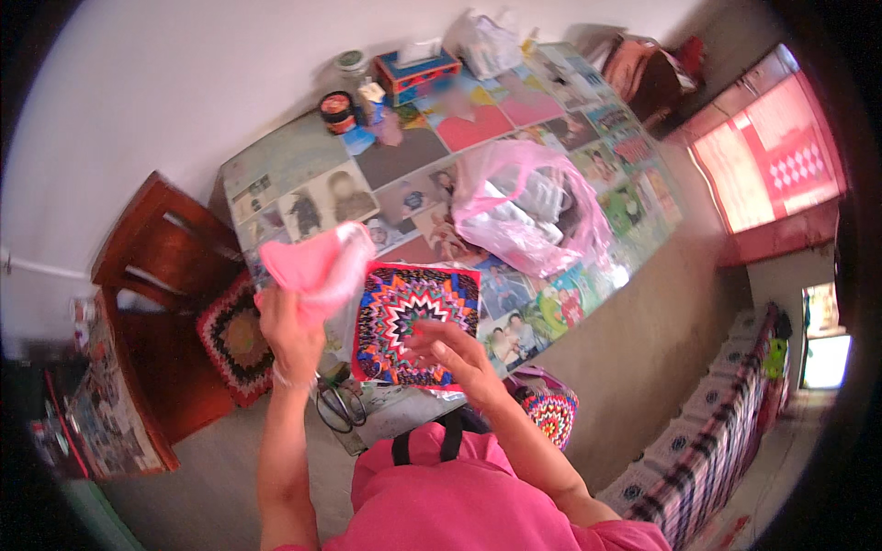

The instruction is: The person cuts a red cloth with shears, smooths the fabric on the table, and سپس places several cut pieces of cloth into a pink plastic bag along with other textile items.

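My left hand grips a folded pink cloth with a pale inner side, raised over the table's left part. A square patchwork mat with a multicoloured zigzag star and red edging lies flat before me. Over its lower right part is my right hand, blurred, holding nothing, its fingers spread. Whether those fingers touch the mat I cannot tell. Just right of my left wrist, black-handled scissors lie at the table's near corner.
On the photo-covered table sit a pink plastic bag of pale cloth, a tissue box, a round jar and a white bag. A wooden chair stands left; a patterned seat is at the near edge.
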